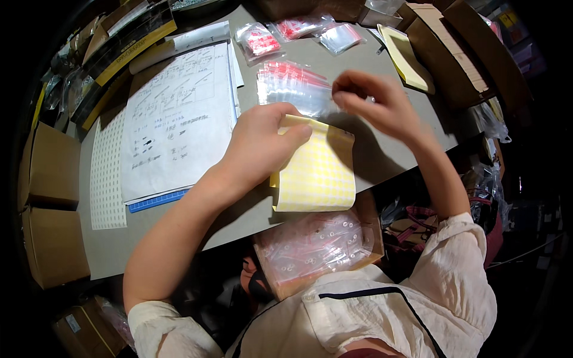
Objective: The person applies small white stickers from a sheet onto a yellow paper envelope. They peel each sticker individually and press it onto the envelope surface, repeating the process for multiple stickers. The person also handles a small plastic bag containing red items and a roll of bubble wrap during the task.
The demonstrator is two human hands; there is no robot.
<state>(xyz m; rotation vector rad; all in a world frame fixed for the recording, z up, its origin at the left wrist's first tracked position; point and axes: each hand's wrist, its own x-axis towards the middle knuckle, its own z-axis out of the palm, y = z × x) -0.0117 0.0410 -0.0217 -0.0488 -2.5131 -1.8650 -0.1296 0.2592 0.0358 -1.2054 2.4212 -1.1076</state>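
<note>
My left hand point(256, 140) is closed on a folded sheet of yellow stickers point(316, 170), thumb on top, and the sheet hangs over the table's front edge. Just beyond it lies a fanned row of clear zip bags point(289, 83) with red tops. My right hand point(385, 107) is raised at the right end of these bags, thumb and fingers curled together in a pinch. Whatever sits between those fingertips is too small to name.
Handwritten papers point(179, 119) lie on the left over a blue board, beside a white dotted sheet point(107, 173). More bag packs point(259, 42) are at the back. Below the table edge, a box point(316, 244) holds filled clear bags. Cardboard boxes point(54, 167) line the left side.
</note>
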